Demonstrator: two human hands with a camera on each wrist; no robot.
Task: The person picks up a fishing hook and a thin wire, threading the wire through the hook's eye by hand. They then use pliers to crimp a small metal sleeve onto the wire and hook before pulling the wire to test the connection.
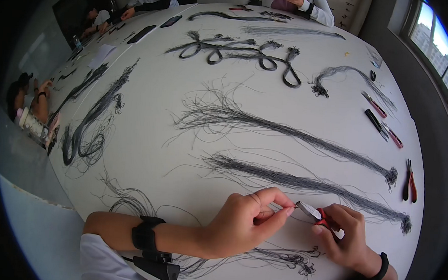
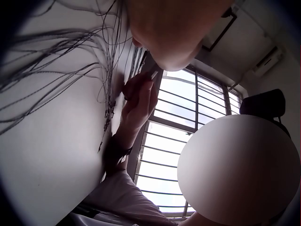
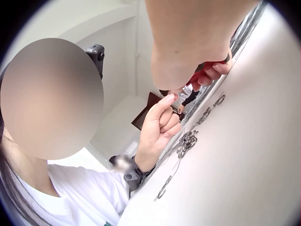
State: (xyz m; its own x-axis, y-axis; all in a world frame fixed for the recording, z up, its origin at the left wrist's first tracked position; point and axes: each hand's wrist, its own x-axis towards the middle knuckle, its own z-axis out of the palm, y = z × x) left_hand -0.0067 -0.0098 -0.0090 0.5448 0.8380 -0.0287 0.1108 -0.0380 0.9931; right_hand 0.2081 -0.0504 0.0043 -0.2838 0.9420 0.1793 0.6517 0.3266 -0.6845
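Observation:
My left hand [image 1: 243, 217] pinches the end of a thin dark strand between thumb and forefinger. My right hand [image 1: 348, 238] grips red-handled pliers [image 1: 309, 211], their metal tips right at the left fingertips. In the right wrist view, part of the red handle [image 3: 202, 73] shows under the right hand. Below both hands lies a loose bundle of dark strands [image 1: 273, 256] with curled, looped ends [image 3: 188, 143]. More loose strands [image 1: 129, 198] spread out beyond the left forearm, and others [image 2: 51, 61] fill the upper left of the left wrist view.
Two long strand bundles [image 1: 305, 135] [image 1: 303, 183] stretch across the white table [image 1: 150, 105] past my hands. More pliers [image 1: 409, 188] and pink-handled tools [image 1: 375, 105] lie along the right edge. Looped bundles [image 1: 268, 61] lie farther back. Other people sit around the table.

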